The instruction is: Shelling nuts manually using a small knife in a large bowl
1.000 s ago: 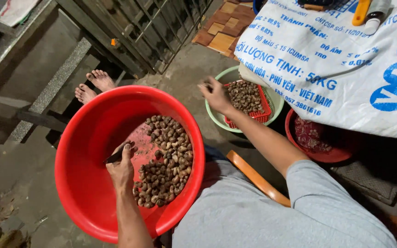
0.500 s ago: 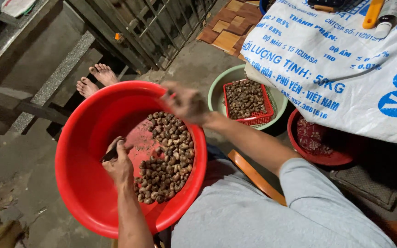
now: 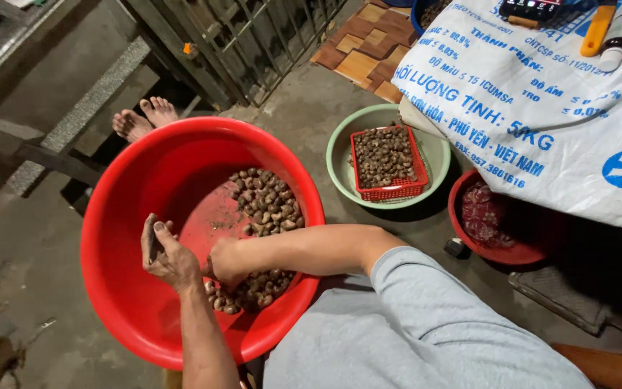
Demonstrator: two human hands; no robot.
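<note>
Two hands (image 3: 196, 263) in one red basin (image 3: 124, 288)

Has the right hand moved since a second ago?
Yes. The right hand left the red basket in the green bowl and now reaches into the red basin.

Both hands are down in the big red tub (image 3: 124, 216). The left hand (image 3: 163, 252) holds a small dark tool (image 3: 154, 241). The right hand (image 3: 224, 263) digs into the brown nuts (image 3: 268, 209). Nearby, a red basket (image 3: 386, 162) of nuts sits in a green bowl (image 3: 340, 155).
</note>
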